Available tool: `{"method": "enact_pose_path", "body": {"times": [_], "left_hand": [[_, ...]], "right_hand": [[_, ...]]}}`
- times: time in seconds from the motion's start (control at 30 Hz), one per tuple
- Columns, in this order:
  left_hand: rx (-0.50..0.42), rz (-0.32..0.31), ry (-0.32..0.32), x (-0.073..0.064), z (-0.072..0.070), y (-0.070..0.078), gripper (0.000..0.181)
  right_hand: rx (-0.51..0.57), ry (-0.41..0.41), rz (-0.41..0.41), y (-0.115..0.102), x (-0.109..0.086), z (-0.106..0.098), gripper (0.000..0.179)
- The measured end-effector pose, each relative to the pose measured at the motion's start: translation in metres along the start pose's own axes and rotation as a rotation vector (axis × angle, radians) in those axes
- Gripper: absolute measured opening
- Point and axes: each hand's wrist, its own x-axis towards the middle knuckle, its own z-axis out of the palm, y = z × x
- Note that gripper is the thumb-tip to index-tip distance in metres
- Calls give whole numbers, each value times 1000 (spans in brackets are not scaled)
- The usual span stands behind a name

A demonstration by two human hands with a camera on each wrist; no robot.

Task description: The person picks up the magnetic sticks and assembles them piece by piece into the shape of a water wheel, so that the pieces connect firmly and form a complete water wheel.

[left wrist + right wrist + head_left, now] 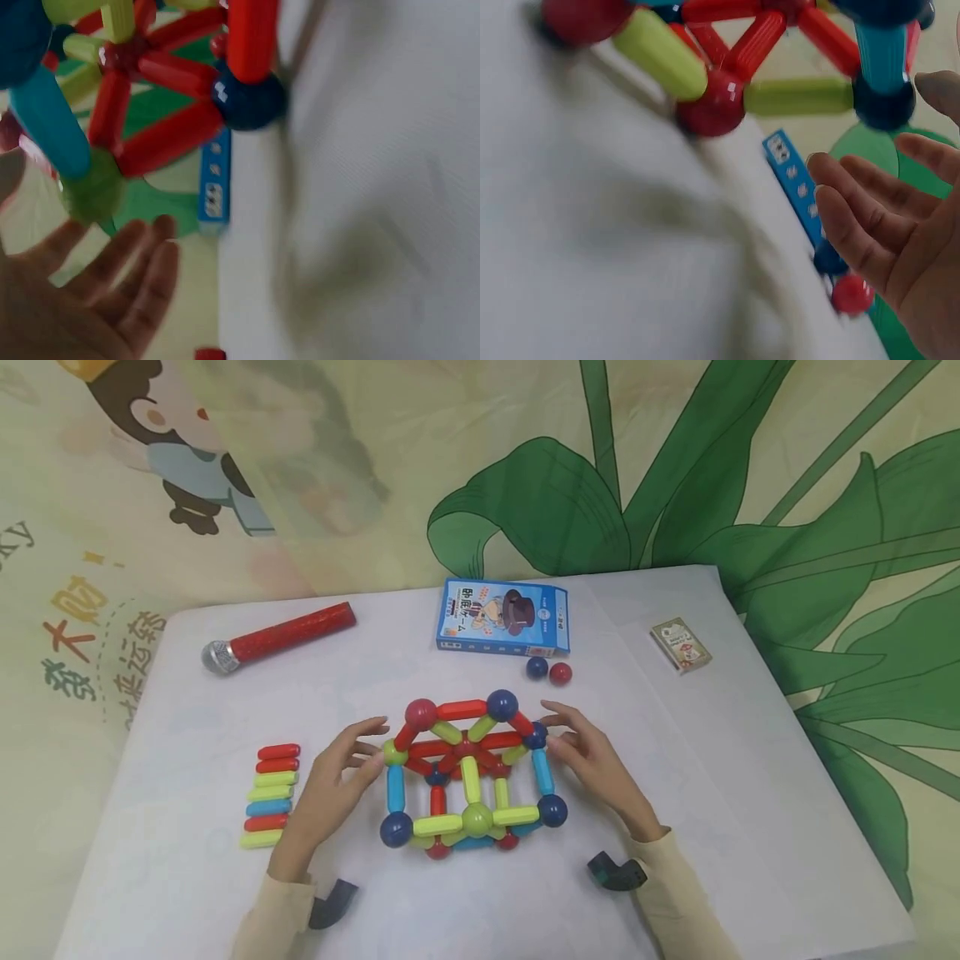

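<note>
A frame of magnetic sticks and balls (470, 770) in red, lime, blue and navy stands on the table before me. My left hand (333, 785) is at its left side, with thumb and fingertips right by the lime ball (94, 187). Those fingers (120, 285) are spread and mostly straight. On the other side, my right hand (600, 768) has its thumb and index finger beside a navy ball (885, 101). The remaining right fingers (862, 240) reach out loosely below it.
Loose coloured sticks (270, 793) lie in a column left of the frame. A red microphone (288, 639) lies at the back left. Behind the frame are a blue box (502, 618), a navy ball (537, 668) and a red ball (560, 673). A small card box (680, 645) is at right.
</note>
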Motion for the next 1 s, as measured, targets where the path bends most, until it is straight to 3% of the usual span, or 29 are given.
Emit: {"method": "enact_pose_path", "body": {"times": [0.1,0.2,0.37,1.0], "left_hand": [[-8,-41,-131,12,6,11,53],[-9,-69,-184,18,13,15,50],[-72,-74,-182,18,14,15,41],[-142,-41,-219,10,7,17,37]], "right_hand": [[12,-35,-41,-6,9,7,41],[36,-61,-64,-12,14,12,35],[84,-70,-76,-15,14,15,31],[116,-121,-68,-23,10,13,31]]}}
